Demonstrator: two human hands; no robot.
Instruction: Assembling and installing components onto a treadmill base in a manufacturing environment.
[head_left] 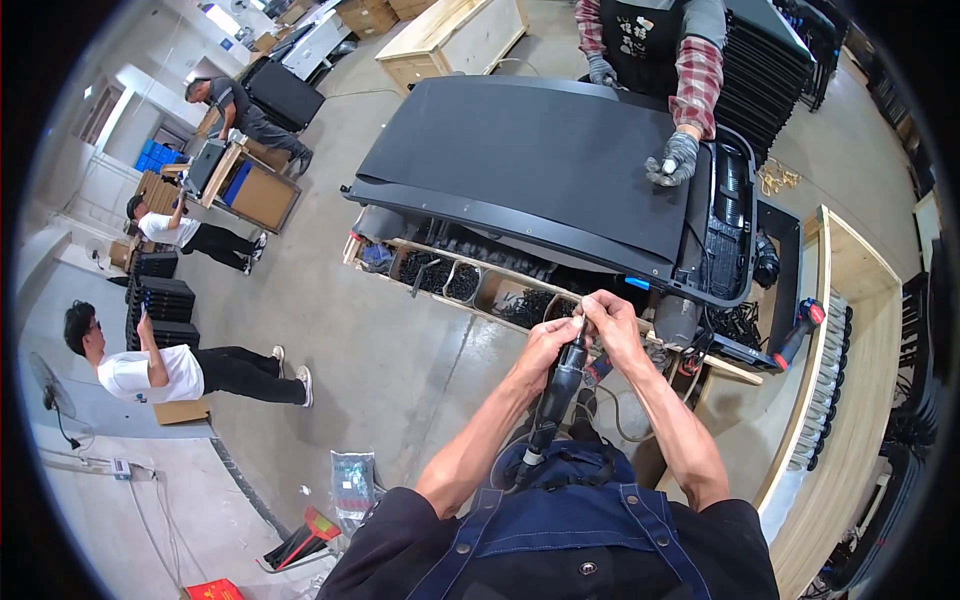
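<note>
My left hand (545,352) is closed around the nose of a black straight power screwdriver (556,400), which points up and away from my waist. At its tip, the fingers of my right hand (614,326) pinch something small that I cannot make out. Just beyond my hands lies a long black treadmill deck (530,150) with a dark belt. Under its near edge, a wooden parts tray (490,290) holds many dark screws in compartments. Across the deck, a co-worker's gloved hand (675,160) hovers over the belt's right end.
To my right stands a long wooden rack (815,370) with a row of grey cylinders; a red-and-black power tool (800,330) rests beside it. A cable (630,430) hangs near my legs. Several people work or stand at the left. A red dustpan (315,530) lies at the lower left.
</note>
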